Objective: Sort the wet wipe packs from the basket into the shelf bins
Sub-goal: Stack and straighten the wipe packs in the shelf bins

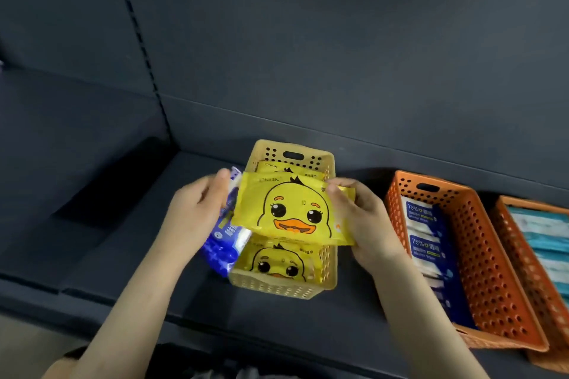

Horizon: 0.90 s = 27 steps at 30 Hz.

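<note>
Your right hand (360, 218) pinches the yellow duck pack (292, 212) by its right end, fingers (337, 192) curled round it, above the yellow bin (328, 268) near the shelf's (123, 255) front edge. Your left hand (197, 209) grips a blue pack (221, 246) against the bin's left side.

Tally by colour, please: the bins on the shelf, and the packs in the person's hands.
Yellow bin: 1
Orange bins: 2
Yellow duck pack, right hand: 1
Blue pack, left hand: 1
Total: 5
</note>
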Tool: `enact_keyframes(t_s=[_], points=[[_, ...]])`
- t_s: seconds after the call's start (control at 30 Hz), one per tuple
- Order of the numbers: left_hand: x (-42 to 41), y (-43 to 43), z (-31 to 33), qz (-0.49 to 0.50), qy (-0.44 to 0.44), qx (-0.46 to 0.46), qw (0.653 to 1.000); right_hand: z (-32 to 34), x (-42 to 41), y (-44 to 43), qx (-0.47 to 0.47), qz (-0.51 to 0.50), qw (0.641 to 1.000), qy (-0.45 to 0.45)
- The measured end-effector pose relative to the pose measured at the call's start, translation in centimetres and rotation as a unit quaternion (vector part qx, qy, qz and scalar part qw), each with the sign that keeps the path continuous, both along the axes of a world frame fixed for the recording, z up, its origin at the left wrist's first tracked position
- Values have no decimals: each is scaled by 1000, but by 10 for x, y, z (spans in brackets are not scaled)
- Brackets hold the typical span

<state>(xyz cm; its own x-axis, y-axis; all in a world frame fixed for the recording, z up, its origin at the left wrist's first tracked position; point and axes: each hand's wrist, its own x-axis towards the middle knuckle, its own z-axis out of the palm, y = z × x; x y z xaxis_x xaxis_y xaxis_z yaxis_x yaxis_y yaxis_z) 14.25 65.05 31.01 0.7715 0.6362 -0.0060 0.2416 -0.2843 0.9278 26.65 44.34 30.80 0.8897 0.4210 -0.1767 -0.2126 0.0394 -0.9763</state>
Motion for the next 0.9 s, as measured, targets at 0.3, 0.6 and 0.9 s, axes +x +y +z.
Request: enact_keyframes(t_s=[0.3, 0.6, 0.9], points=[[42, 49, -21, 16, -71, 22, 997, -10, -13, 2, -318, 133, 926, -152], [102, 38, -38, -150, -71, -83, 983, 0, 20, 53, -543, 396, 691, -266], [115, 27, -60, -115, -99, 99, 983, -21, 15, 49, -470, 426, 748, -196]])
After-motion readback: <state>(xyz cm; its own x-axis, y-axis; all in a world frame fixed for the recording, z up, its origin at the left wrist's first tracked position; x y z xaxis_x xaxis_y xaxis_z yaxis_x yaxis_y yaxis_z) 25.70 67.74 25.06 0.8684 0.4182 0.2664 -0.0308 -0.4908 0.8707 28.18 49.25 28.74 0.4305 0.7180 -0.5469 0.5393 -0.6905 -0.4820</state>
